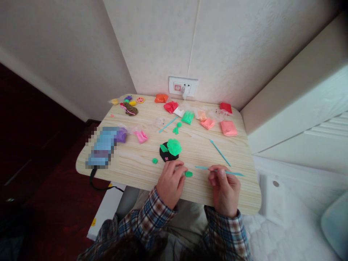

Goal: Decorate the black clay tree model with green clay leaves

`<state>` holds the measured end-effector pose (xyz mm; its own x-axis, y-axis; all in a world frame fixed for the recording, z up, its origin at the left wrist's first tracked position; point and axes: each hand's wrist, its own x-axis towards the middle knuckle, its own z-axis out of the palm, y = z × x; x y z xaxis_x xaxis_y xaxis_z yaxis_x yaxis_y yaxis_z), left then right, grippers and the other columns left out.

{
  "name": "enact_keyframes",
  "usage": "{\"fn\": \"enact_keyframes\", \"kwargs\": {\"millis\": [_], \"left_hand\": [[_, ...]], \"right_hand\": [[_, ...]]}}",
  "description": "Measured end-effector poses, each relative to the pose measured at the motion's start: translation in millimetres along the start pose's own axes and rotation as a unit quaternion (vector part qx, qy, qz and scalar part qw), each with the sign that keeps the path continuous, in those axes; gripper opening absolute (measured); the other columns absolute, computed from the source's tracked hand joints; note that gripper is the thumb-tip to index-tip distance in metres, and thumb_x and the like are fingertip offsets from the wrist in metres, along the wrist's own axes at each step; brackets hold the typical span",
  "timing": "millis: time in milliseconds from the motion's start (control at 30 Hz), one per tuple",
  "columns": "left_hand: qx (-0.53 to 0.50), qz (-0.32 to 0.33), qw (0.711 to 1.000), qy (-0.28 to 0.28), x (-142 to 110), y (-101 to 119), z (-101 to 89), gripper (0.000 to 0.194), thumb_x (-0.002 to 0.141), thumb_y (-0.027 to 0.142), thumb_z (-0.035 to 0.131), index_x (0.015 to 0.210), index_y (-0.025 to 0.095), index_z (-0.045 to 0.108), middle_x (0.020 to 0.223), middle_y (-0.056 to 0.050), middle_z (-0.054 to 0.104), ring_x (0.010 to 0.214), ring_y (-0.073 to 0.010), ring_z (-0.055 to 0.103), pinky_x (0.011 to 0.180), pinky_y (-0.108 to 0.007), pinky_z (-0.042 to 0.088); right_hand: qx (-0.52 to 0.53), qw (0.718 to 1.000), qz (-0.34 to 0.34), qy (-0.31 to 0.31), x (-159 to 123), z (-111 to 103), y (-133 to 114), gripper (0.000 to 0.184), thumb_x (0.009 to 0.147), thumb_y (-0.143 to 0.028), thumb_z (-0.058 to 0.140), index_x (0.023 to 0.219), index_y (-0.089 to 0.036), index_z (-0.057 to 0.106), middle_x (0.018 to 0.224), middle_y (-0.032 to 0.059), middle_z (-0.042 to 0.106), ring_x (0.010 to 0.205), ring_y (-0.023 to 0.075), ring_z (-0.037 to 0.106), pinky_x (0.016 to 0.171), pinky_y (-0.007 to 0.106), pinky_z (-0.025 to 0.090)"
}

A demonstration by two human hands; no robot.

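My left hand rests on the table with bent fingers, its thumb and forefinger closed at the end of a small green clay piece. Just beyond it lies a black clay disc bearing a ruffled green clay shape, a green leaf-like piece and a tiny pink flower. A green lump sits left of the disc. My right hand pinches a thin turquoise modelling tool, whose narrow tip points left, apart from the clay.
Two more turquoise tools lie on the wooden table. Clay packets in several colours line the back, near a wall socket. A blurred-out phone-like object with a black strap is at left. Small clay figures stand back left.
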<state>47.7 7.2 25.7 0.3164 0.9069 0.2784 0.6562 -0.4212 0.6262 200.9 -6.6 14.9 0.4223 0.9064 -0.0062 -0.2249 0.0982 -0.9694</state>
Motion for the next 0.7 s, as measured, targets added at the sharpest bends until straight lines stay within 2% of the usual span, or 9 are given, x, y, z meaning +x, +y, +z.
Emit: {"fn": "enact_keyframes", "kwargs": {"millis": [167,333,467,567,633,700], "left_hand": [[0.009,0.021,1.0,-0.018,5.8,-6.9,-2.5,0.015,0.076,0.007,0.061,0.088,0.016,0.063,0.096,-0.007,0.061,0.093,-0.0204,0.057,0.084,-0.038,0.051],[0.04,0.015,0.999,0.006,6.7,-7.0,1.0,0.006,0.076,0.014,0.066,0.08,0.017,0.062,0.09,-0.004,0.062,0.087,-0.0192,0.058,0.083,-0.039,0.05],[0.054,0.0,0.998,0.013,6.0,-2.7,4.9,0.014,0.071,0.019,0.072,0.076,0.017,0.059,0.088,-0.005,0.061,0.084,-0.0204,0.056,0.076,-0.037,0.05],[0.06,-0.015,0.998,0.009,5.9,-1.7,4.5,0.02,0.069,0.024,0.074,0.073,0.016,0.056,0.085,-0.004,0.06,0.083,-0.0209,0.056,0.079,-0.039,0.049],[0.05,-0.021,0.999,0.001,5.5,-3.1,2.4,0.021,0.07,0.025,0.074,0.077,0.016,0.056,0.086,-0.004,0.059,0.084,-0.021,0.056,0.081,-0.04,0.049],[0.034,-0.015,0.999,-0.011,5.3,-5.6,0.0,0.023,0.071,0.025,0.073,0.087,0.017,0.058,0.094,-0.006,0.059,0.089,-0.0214,0.057,0.083,-0.039,0.049]], "right_hand": [[-0.003,1.0,-0.003,-0.001,0.7,0.5,1.6,0.022,0.08,-0.037,0.061,0.074,-0.017,0.068,0.057,-0.0014,0.054,0.046,0.0077,0.043,0.044,0.022,0.031],[-0.006,1.0,0.0,0.01,0.9,0.9,2.6,0.025,0.079,-0.04,0.061,0.073,-0.016,0.067,0.055,-0.0015,0.053,0.045,0.0079,0.042,0.043,0.022,0.03],[-0.024,0.999,-0.004,0.025,1.5,-0.2,4.4,0.022,0.08,-0.038,0.061,0.078,-0.017,0.067,0.059,-0.0015,0.055,0.051,0.0092,0.045,0.05,0.023,0.034],[-0.059,0.997,-0.006,0.048,1.9,-4.6,6.2,0.021,0.077,-0.036,0.064,0.09,-0.019,0.068,0.071,0.0006,0.061,0.06,0.0109,0.049,0.059,0.026,0.038],[-0.087,0.995,0.005,0.044,1.9,-9.1,7.0,0.025,0.076,-0.035,0.065,0.096,-0.019,0.068,0.08,0.003,0.064,0.064,0.012,0.051,0.063,0.028,0.04],[-0.114,0.993,0.011,0.017,1.6,-13.7,7.0,0.026,0.078,-0.036,0.063,0.097,-0.019,0.069,0.079,0.0037,0.064,0.067,0.0137,0.052,0.067,0.03,0.041]]}}
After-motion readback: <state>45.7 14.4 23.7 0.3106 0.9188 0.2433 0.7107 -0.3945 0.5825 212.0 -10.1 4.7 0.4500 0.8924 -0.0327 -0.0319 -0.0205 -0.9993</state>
